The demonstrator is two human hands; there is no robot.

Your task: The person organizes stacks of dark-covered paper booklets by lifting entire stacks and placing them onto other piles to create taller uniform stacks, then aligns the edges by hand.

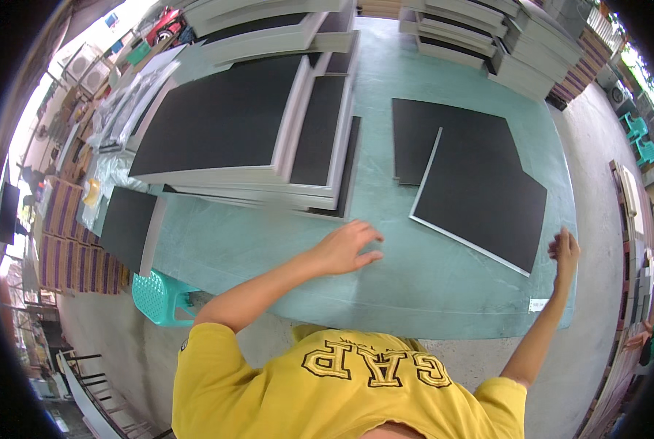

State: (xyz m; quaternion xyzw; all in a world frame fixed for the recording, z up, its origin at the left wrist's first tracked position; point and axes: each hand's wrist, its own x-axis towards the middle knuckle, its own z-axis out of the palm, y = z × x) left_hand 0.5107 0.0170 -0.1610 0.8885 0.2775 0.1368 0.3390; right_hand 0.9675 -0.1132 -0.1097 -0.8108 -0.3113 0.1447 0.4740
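Observation:
My left hand (347,247) hovers above the table at its middle, fingers bent and apart, with nothing in it. It lies between the stacked boards on the left and a loose black board (480,201) with white edges on the right. That loose board rests askew, overlapping a second black board (415,146) beneath it. Beyond the right corner of the upper board is my right hand (564,252), apart from it. Its fingers are loosely curled and slightly spread, and no object shows in them.
A tall stack of black-faced white panels (217,117) fills the table's left side. More stacked panels (459,36) stand at the far end. A dark panel (129,227) juts over the left edge, above a turquoise stool (162,296). The table (305,293) has a green surface.

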